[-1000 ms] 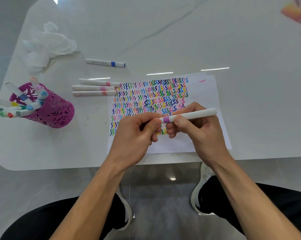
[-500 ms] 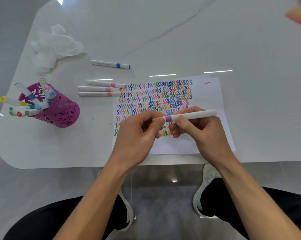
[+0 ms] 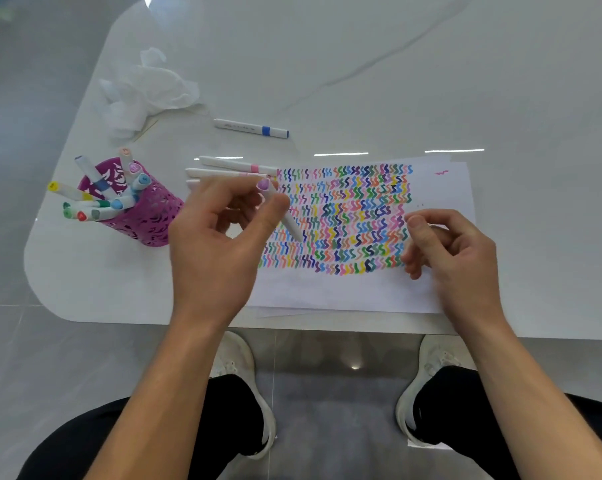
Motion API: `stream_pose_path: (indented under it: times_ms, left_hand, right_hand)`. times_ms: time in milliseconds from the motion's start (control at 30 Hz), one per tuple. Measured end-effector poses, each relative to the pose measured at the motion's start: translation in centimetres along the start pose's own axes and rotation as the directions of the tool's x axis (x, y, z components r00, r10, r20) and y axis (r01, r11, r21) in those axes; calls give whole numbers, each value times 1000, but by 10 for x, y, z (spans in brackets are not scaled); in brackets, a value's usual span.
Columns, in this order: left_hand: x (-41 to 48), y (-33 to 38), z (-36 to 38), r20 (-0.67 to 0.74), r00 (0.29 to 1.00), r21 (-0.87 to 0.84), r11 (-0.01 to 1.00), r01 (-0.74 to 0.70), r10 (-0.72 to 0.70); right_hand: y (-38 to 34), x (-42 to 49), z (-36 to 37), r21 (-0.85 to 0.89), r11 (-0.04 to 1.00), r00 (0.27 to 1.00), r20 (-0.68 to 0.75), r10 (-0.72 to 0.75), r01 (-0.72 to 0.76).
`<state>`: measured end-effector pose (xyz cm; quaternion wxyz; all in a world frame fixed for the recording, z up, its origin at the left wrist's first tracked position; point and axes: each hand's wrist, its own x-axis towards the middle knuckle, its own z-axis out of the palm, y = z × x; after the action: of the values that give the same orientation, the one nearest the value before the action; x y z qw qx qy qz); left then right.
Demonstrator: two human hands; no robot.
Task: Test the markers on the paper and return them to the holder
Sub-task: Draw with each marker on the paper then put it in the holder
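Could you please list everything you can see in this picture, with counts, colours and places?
Table: one, white marble.
Paper: one, white with multicoloured squiggles, table centre.
Holder: one, purple, left of paper.
Holder markers: about ten, mixed caps.
Blue-banded marker: one, beyond paper.
Side markers: three, white, at paper's left edge, partly hidden.
Tissue: one, white, crumpled, far left.
Shoes: two, white, on floor.
Left hand: holds purple-capped marker over paper.
Right hand: loosely curled, apparently empty.
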<state>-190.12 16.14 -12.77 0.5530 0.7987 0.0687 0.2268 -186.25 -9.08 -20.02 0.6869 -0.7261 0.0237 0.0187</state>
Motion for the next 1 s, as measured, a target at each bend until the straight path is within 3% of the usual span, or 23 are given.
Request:
stream_pose_path:
  times_ms: [233,367,467,567,800,1000]
  left_hand:
    - [6,-1,-31,-239,953,148,977,-154,187]
    - [10,2,-46,-308,871,331,902,-278,382]
    - [11,2,-58,-353,818,427,856,-290,454]
    - [12,2,-67,-400,787,467,843,-267,470]
    - [12,2,-72,-395,799,560,808,-182,454]
    - [15,-3,-69,-363,877,583,811,-52,316]
  right_hand:
    - [3,0,3,-52,998,999,-5,-39,39]
    - [8,0,3,-91,995,999,-4,-45,45]
    - [10,0,2,-88,995,999,3,-46,46]
    - [12,-1,2,-102,994,999,12,-44,45]
    - [12,-2,2,-109,993,999,9,-48,49]
    - [11,-1,3,-107,993,999,0,-45,44]
